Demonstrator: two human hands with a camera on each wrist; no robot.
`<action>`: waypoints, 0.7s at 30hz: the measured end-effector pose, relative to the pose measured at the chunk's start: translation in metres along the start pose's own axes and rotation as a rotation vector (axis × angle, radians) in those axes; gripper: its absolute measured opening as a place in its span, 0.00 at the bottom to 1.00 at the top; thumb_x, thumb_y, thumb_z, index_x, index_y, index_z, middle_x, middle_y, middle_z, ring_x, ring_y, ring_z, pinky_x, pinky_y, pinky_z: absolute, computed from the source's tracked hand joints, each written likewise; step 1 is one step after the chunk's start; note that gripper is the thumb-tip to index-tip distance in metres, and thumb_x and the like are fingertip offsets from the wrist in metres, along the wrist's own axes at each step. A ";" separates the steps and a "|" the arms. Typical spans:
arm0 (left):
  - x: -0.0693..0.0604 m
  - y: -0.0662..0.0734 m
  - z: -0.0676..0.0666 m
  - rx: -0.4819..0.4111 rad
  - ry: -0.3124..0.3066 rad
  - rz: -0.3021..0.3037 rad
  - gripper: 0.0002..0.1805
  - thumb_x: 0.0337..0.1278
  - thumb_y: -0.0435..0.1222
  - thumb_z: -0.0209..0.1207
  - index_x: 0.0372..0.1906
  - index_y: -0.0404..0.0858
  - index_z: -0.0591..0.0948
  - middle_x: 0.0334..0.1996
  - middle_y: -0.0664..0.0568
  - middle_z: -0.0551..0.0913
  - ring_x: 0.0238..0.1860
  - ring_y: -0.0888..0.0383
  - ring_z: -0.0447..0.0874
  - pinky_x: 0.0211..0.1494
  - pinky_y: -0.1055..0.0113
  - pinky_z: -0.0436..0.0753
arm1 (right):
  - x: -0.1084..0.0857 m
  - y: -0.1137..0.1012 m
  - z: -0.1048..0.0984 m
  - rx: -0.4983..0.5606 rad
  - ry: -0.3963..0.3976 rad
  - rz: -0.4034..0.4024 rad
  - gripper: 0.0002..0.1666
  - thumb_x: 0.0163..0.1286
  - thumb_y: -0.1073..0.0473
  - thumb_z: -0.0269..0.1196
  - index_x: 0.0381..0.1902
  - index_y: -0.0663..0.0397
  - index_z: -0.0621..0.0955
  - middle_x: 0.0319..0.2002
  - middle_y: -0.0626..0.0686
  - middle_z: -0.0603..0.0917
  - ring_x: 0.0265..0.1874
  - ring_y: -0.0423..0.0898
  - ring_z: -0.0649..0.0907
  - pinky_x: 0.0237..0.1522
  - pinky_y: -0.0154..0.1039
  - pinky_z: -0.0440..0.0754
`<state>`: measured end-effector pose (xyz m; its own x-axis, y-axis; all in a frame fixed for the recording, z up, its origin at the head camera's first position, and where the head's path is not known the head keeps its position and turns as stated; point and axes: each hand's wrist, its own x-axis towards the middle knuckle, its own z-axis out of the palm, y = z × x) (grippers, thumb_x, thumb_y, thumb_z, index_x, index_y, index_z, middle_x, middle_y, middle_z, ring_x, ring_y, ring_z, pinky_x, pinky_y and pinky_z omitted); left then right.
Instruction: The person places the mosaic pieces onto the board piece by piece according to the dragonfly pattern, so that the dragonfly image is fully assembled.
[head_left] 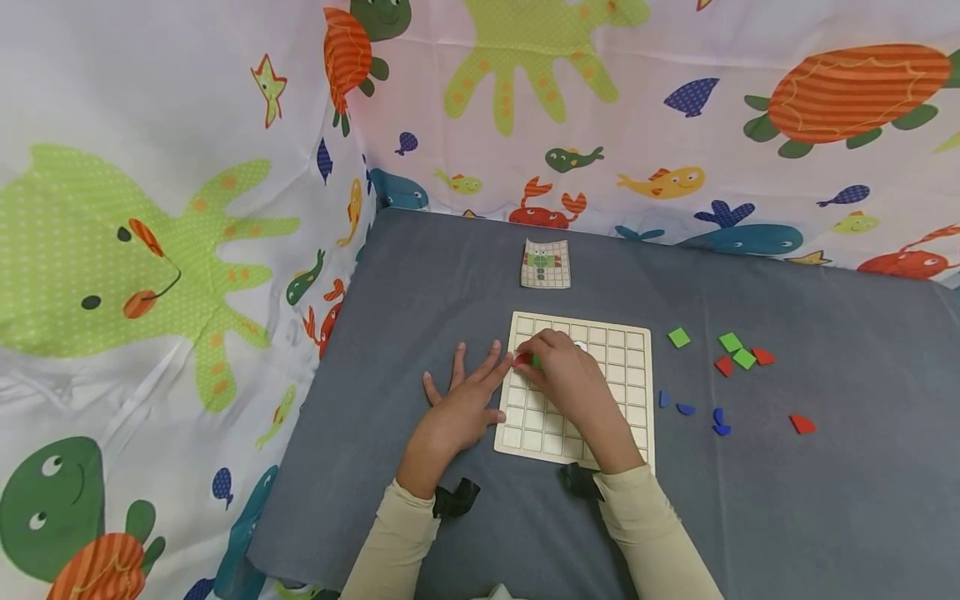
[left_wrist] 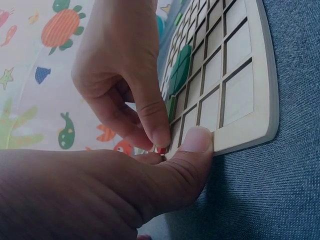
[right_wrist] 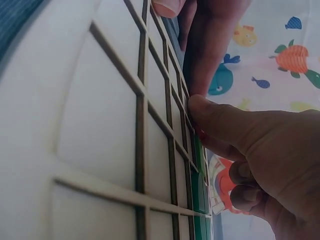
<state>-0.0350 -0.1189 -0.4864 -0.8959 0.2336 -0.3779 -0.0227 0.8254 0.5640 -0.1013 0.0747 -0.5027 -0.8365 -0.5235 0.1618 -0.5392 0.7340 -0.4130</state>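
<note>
Grey cloth tabletop (head_left: 367,375); right hand (head_left: 572,382) pinches small red piece (head_left: 522,359); probably light, stiff, bit slick, best taken by edges; left hand (head_left: 459,414), fingers spread, touches grid board (head_left: 535,437)

play corner: sea-animal fabric walls (head_left: 652,133), gridded puzzle board (head_left: 536,420)

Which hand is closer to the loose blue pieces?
Right. The right hand is over the grid board, left of the blue pieces; the left hand is farther left, at the board's left edge.
</note>
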 end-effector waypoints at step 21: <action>-0.002 0.002 0.000 0.010 0.011 -0.002 0.51 0.65 0.40 0.70 0.87 0.57 0.55 0.87 0.61 0.45 0.85 0.42 0.22 0.72 0.17 0.28 | 0.001 0.000 0.004 -0.025 0.005 0.008 0.12 0.65 0.57 0.79 0.44 0.53 0.90 0.40 0.49 0.83 0.39 0.46 0.83 0.40 0.43 0.89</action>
<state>-0.0334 -0.1173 -0.4845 -0.9005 0.2264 -0.3713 -0.0205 0.8308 0.5562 -0.1022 0.0726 -0.5058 -0.8414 -0.5153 0.1629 -0.5345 0.7488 -0.3918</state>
